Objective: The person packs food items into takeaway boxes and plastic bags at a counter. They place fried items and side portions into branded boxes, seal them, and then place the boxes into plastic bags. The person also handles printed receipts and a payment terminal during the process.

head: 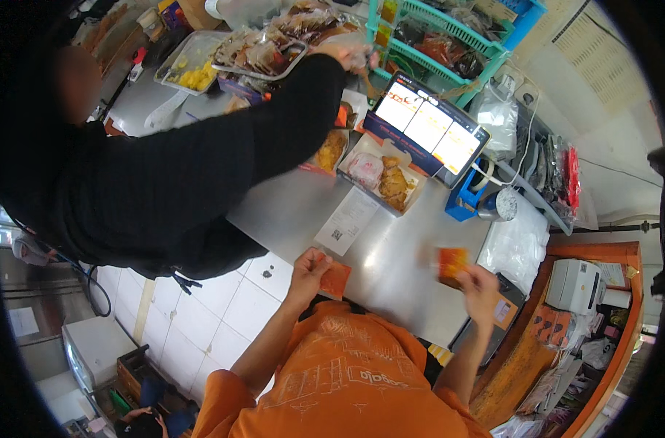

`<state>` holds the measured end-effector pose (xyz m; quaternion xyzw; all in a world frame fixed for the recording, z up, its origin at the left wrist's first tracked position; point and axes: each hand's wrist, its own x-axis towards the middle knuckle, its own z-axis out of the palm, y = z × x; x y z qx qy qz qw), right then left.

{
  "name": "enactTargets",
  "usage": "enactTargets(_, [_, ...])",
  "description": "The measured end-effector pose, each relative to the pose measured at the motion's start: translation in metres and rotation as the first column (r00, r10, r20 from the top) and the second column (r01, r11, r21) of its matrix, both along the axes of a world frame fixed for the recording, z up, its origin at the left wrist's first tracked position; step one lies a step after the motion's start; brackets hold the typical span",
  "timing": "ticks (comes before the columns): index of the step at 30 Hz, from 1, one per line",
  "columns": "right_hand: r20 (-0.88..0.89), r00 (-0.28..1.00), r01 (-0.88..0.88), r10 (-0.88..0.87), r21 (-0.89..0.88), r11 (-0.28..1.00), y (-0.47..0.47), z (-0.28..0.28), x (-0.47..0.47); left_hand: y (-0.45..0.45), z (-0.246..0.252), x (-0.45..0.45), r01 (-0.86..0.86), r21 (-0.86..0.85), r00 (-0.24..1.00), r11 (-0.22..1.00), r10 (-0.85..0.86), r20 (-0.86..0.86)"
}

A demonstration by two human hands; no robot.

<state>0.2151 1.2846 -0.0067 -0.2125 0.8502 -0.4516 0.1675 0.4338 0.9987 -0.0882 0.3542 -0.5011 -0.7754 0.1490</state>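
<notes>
My left hand [309, 275] pinches an orange-red sauce sachet [335, 280] at the near edge of the steel counter [409, 257]. Farther right, my right hand [479, 291] grips another sauce sachet [452, 265], orange and yellow and slightly blurred. Ahead of both hands stands an open meal box [350, 174] with a wrapped white bundle [366, 169] and fried chicken [394, 183] inside. A printed receipt [348, 219] lies against the box's near side. Behind the box, a lit tablet [428, 123] leans at an angle.
A co-worker's black sleeve [201, 169] reaches across from the left, the gloved hand [351, 55] near turquoise crates [436, 49]. Another box with fried food [330, 150] sits beside that arm. A blue tape dispenser [464, 194] and plastic bags [516, 241] line the right side.
</notes>
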Motion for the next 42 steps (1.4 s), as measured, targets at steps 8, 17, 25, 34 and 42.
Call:
enactTargets(8, [0.100,0.876,-0.443,0.472,-0.221,0.869,-0.199,-0.056,0.040,-0.003,-0.001,0.069,-0.250,0.117,0.965,0.961,0.238,0.108])
enactTargets(17, [0.097,0.896,-0.312,0.432,-0.554,0.772,-0.378,-0.106,0.106,0.019,0.003,0.120,-0.449,0.140,0.887,0.882,0.422,0.188])
enactTargets(25, [-0.296,0.821,-0.558,0.488,-0.233,0.797,-0.519,-0.080,0.124,0.026,0.016,0.158,-0.611,0.110,0.791,0.784,0.596,0.139])
enactTargets(34, [-0.511,0.730,-0.644,0.455,-0.292,0.707,-0.460,-0.077,0.141,-0.009,0.022,0.156,-0.530,-0.038,0.840,0.847,0.530,0.112])
enactTargets(42, [0.214,0.284,-0.892,0.934,-0.298,0.340,-0.307,-0.050,0.084,-0.069,0.026,0.085,-0.155,-0.111,0.985,0.982,0.145,-0.097])
